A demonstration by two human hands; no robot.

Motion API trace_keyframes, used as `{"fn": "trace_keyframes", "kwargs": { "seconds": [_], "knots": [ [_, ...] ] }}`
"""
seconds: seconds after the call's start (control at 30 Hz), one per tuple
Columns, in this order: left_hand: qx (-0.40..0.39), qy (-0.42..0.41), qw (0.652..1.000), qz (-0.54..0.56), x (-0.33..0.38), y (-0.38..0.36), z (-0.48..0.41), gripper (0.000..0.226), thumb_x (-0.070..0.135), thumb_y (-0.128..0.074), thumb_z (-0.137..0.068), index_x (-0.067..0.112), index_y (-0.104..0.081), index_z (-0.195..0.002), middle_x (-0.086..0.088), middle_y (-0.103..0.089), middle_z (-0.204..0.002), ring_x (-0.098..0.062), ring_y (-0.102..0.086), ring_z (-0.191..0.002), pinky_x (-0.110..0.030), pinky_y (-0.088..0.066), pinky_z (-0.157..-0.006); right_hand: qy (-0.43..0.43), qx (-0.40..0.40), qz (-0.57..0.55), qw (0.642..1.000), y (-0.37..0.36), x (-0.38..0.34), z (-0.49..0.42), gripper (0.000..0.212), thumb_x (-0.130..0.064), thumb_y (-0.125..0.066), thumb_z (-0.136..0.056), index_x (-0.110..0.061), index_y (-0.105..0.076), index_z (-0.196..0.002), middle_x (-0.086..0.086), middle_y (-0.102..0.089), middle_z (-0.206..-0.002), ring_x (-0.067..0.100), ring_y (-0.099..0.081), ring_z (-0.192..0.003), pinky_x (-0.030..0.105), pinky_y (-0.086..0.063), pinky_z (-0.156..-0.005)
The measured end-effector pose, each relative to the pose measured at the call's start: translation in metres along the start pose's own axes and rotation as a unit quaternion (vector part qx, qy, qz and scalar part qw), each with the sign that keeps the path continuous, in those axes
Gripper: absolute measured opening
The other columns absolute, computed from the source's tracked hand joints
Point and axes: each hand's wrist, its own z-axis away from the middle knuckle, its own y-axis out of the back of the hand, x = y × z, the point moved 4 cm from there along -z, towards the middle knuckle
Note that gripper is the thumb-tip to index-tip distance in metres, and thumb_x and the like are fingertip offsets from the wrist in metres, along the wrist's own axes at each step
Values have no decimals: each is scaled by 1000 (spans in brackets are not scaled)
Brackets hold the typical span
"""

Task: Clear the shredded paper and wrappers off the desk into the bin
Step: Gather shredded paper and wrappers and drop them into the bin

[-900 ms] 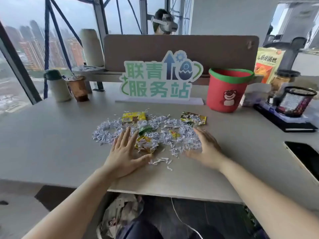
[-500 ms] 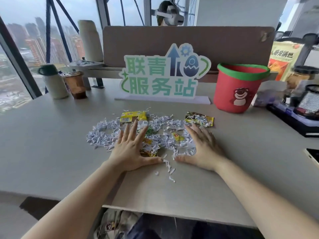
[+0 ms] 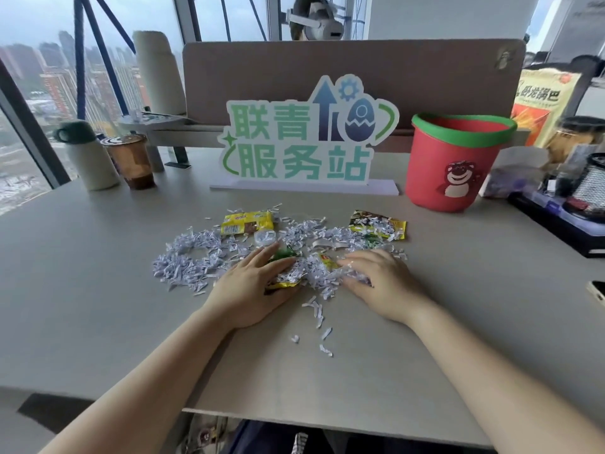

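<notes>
White shredded paper (image 3: 193, 257) lies scattered across the middle of the desk (image 3: 82, 290), mixed with wrappers. A yellow wrapper (image 3: 247, 222) lies at the far edge of the pile, a brown and yellow wrapper (image 3: 379, 226) at the right. My left hand (image 3: 252, 286) curls over shreds and a crumpled yellow wrapper (image 3: 283, 283). My right hand (image 3: 379, 283) presses into the shreds from the right, fingers bent around a clump. A small yellow wrapper (image 3: 327, 261) sits between the hands. The red bin (image 3: 458, 162) with a green rim stands upright at the back right.
A green and white sign (image 3: 304, 142) stands behind the pile. A white flask (image 3: 90, 158) and a brown drink cup (image 3: 131, 160) stand at the back left. Snack bags, a mesh pot (image 3: 592, 185) and a dark tray crowd the right. Loose shreds (image 3: 319, 322) lie nearer me.
Both hands have slid inward and their fingers have curled, bunching the shreds and wrappers between them. The view has moved closer to the desk.
</notes>
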Motion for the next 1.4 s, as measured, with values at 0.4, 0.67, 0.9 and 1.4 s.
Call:
{"fn": "trace_keyframes", "kwargs": {
  "seconds": [0.4, 0.67, 0.9, 1.4],
  "knots": [
    [54, -9, 997, 49, 6, 8, -5, 51, 18, -59, -81, 39, -50, -127, 10, -47, -141, -18, -43, -129, -36, -43, -101, 5, 59, -36, 998, 9, 1, -1, 19, -10, -58, -84, -15, -68, -99, 7, -68, -104, 27, -57, -100, 35, -44, -84],
    [12, 17, 999, 39, 8, 0, -7, 95, 89, -43, -53, 44, -30, -136, 9, -28, -152, -20, -25, -140, -44, -28, -114, -11, 100, -67, 993, 17, 10, -2, 16, -17, -58, -86, -16, -68, -98, 7, -69, -100, 27, -60, -97, 37, -49, -82],
    [33, 8, 999, 39, 5, -4, -13, 82, 86, -34, -63, 46, -32, -134, 9, -34, -148, -20, -31, -137, -42, -33, -111, -12, 120, -86, 989, 21, 6, -2, 17, -14, -59, -86, -12, -68, -100, 9, -69, -103, 25, -60, -98, 32, -46, -83],
    [79, 27, 988, 132, 13, 0, -24, 47, 21, -66, -81, 27, -53, -126, -5, -53, -124, -25, -55, -110, -31, -44, -89, -23, 135, -97, 986, 35, 8, -4, 18, -15, -59, -86, -12, -67, -101, 8, -68, -110, 24, -60, -103, 31, -46, -87]
  ]
}}
